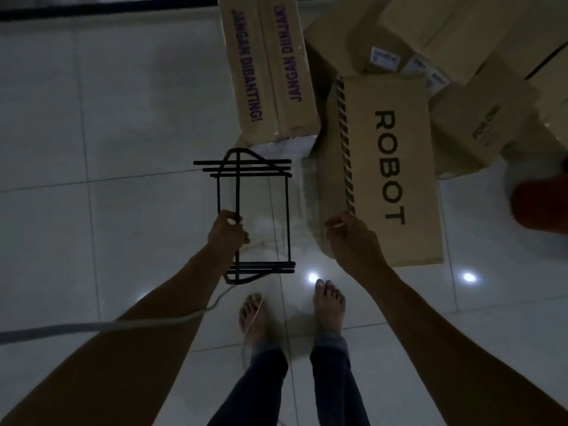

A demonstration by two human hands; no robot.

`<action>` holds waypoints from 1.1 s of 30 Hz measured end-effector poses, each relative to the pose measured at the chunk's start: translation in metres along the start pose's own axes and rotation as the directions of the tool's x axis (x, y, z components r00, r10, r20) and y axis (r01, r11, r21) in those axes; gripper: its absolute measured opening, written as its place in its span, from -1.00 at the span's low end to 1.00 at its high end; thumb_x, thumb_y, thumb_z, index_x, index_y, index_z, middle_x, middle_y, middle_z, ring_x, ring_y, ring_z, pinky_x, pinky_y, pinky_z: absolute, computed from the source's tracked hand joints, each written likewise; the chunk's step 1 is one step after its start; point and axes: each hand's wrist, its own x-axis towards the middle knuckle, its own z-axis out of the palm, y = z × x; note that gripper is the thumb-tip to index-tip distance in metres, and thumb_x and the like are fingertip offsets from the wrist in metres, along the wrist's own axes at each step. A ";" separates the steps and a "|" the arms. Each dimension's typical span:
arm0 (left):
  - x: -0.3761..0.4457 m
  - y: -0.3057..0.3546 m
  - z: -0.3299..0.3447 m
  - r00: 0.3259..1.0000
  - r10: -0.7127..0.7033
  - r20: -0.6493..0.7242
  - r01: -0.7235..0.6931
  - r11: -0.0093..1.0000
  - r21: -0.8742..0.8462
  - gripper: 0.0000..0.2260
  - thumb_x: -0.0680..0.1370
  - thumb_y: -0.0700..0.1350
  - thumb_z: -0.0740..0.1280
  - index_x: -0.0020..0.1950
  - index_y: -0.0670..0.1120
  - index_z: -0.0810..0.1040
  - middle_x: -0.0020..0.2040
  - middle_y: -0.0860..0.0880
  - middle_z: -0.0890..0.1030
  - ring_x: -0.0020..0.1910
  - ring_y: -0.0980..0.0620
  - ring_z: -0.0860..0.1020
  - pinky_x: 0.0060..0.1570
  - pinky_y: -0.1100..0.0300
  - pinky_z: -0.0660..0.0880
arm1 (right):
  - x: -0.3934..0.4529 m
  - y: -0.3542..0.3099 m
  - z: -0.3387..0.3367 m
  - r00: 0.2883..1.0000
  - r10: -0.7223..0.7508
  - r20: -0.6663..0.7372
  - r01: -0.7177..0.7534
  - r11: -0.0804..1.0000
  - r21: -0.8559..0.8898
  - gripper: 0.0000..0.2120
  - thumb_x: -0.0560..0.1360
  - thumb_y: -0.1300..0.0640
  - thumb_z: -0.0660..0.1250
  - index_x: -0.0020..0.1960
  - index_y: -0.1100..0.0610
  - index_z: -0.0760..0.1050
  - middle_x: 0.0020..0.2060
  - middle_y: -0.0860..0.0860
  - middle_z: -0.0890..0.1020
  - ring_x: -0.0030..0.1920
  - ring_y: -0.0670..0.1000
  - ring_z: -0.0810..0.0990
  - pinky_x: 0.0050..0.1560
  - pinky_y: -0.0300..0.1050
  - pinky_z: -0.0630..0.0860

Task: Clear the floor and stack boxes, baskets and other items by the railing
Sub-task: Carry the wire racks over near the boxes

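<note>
A black metal wire rack [287, 210] hangs above the tiled floor in front of me. My left hand [228, 231] grips one of its long bars near the middle. My right hand [350, 238] is at the near corner of a large cardboard box marked ROBOT [390, 167], fingers curled at the edge; whether it grips the box is unclear. A tall box with purple lettering [267, 69] stands behind the rack. More cardboard boxes [461, 35] are piled at the back right.
My bare feet [292, 312] stand on glossy white tiles [123, 118]. A grey cable [101, 325] runs across my left forearm. A dark strip [107, 9] crosses the top left. A blurred orange-red object [541, 204] sits at the right edge.
</note>
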 end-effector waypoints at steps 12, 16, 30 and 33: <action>-0.010 0.000 -0.019 0.996 -0.009 0.086 -0.012 0.971 0.238 -0.50 0.62 0.03 0.34 0.52 -0.08 0.35 0.33 -0.10 0.50 0.18 -0.06 0.53 0.14 0.22 0.42 | -0.020 0.004 0.005 0.995 0.095 0.023 -0.096 0.993 0.075 -0.84 0.59 0.20 0.20 0.05 0.04 0.54 -0.14 0.03 0.63 -0.26 -0.07 0.56 -0.54 -0.45 0.32; -0.074 0.031 -0.023 0.970 0.057 0.235 -0.174 0.837 0.518 -0.61 0.67 0.06 0.21 0.42 -0.12 0.47 0.36 -0.11 0.51 0.19 0.00 0.49 0.15 0.27 0.34 | -0.065 -0.009 -0.015 0.994 0.106 0.012 -0.107 0.991 0.084 -0.84 0.59 0.20 0.19 0.08 0.07 0.53 -0.07 0.06 0.65 -0.13 0.06 0.63 -0.31 -0.24 0.46; -0.384 0.057 -0.032 0.783 0.114 0.611 -0.518 0.662 0.541 -0.81 0.58 0.16 0.28 0.06 0.11 0.58 0.10 0.00 0.64 0.10 -0.03 0.61 0.23 0.03 0.53 | -0.320 0.026 -0.093 0.977 0.022 -0.211 -0.009 0.998 0.065 -0.81 0.61 0.08 0.24 0.18 0.13 0.46 -0.12 0.11 0.64 -0.06 0.12 0.61 -0.04 -0.05 0.54; -0.441 0.063 -0.008 0.737 0.179 0.652 -0.617 0.574 0.539 -0.87 0.63 0.11 0.27 0.09 0.12 0.56 0.13 -0.02 0.63 0.10 -0.03 0.60 0.23 0.04 0.52 | -0.372 0.052 -0.121 0.941 -0.005 -0.338 0.030 0.997 0.069 -0.75 0.62 0.05 0.26 0.22 0.16 0.48 0.00 0.13 0.62 0.03 0.12 0.58 0.00 -0.08 0.49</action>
